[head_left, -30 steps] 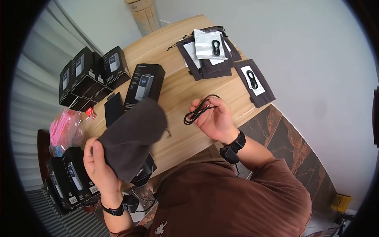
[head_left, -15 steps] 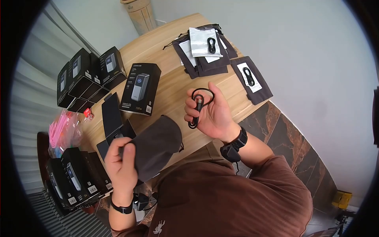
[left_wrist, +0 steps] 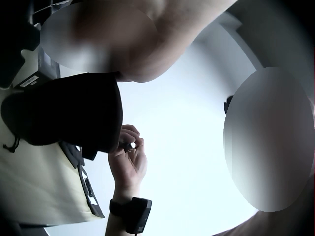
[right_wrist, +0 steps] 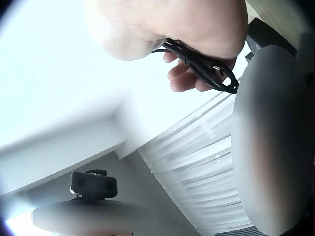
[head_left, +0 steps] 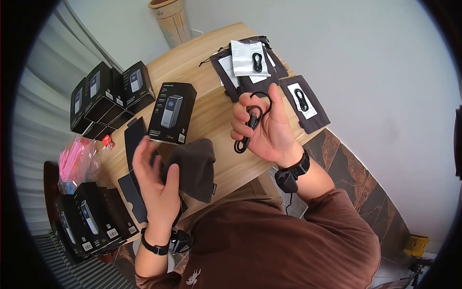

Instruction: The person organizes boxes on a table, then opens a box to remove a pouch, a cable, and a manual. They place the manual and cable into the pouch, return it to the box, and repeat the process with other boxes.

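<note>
My left hand [head_left: 156, 185] holds a dark grey drawstring pouch [head_left: 195, 168] above the near side of the table. The thumb lies at its left edge, and the fingers on the far side are blurred. A small tag hangs from the pouch's lower right corner. In the left wrist view the pouch [left_wrist: 64, 110] stretches away from the hand, a cord loop dangling at its far end. My right hand [head_left: 269, 127], palm up, grips a coiled black cable [head_left: 251, 120] under curled fingers, with one plug showing. The right wrist view shows this cable [right_wrist: 199, 69] across the palm.
A black product box [head_left: 171, 113] stands mid-table, with more boxes stacked [head_left: 98, 96] behind left and others [head_left: 89, 214] at near left. An opened black carton [head_left: 132, 195] lies beside them. Pouches with papers and cables [head_left: 252, 62] lie at the far right; another pouch [head_left: 313, 115] sits nearer.
The left hand has brought the pouch rightward and turned it, so its tag now faces right. The right hand has risen slightly and closed its fingers further round the cable.
</note>
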Available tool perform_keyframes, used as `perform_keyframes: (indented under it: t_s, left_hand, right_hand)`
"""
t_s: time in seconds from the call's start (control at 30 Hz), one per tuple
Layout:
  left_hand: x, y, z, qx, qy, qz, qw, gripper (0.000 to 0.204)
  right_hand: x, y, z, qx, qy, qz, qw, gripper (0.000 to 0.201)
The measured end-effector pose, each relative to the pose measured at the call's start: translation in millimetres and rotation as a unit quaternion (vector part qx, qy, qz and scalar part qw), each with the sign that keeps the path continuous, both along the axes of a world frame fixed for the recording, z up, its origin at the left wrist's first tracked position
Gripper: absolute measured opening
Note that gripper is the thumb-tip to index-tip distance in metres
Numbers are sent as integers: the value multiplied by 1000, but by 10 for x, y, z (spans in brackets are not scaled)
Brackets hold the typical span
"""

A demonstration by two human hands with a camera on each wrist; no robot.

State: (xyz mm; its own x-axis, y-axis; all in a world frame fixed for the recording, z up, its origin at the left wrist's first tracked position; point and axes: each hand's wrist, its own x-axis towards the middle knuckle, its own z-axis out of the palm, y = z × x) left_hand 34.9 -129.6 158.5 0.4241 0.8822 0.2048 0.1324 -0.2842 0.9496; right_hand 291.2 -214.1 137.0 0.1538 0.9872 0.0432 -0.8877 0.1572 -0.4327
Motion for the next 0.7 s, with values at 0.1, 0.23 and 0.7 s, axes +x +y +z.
perform_keyframes:
  t_s: [0.1, 0.23, 0.7]
  left_hand:
    - [-92, -57, 11, 248, 11, 6, 969, 58]
    - [-90, -285, 181, 312, 261, -376, 832, 31]
    - [-103, -505, -439, 221, 488, -323, 780, 80]
  right_hand:
    - [-27, 67, -52, 30, 16, -3, 999, 63]
    - [-160, 217, -154, 53, 64, 13, 996, 60]
    - [-510, 249, -53, 37, 13, -57, 998, 48]
